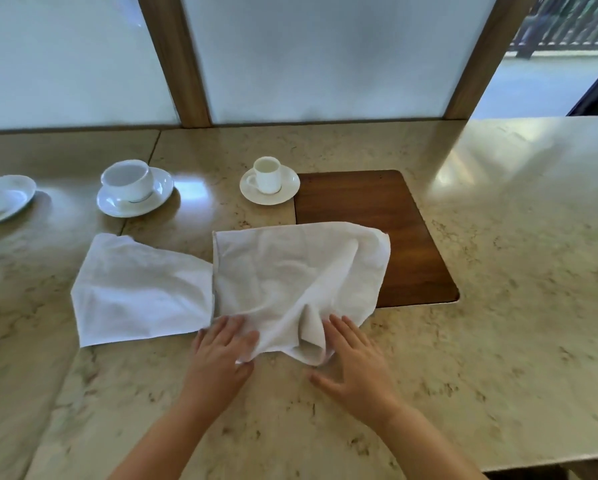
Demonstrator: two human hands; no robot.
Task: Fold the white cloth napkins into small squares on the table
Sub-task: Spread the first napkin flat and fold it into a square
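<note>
On the beige marble table (463,341), both hands lie flat, fingers straight, on the rumpled white cloth napkin (290,271). Left hand (221,348) and right hand (356,355) apparently grip nothing. Soft, light fabric; take its corners.

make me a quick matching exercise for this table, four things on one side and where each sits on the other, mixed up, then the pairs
Things:
1. small cup and saucer
2. wide cup and saucer
3. rumpled napkin
4. flatter napkin

Places:
A. under both hands, partly over the wooden inset
B. far left part of the stone table, past the flatter napkin
C. at the wooden inset's far left corner
D. left of the rumpled napkin, no hand on it

Pairs: 1-C, 2-B, 3-A, 4-D
</note>
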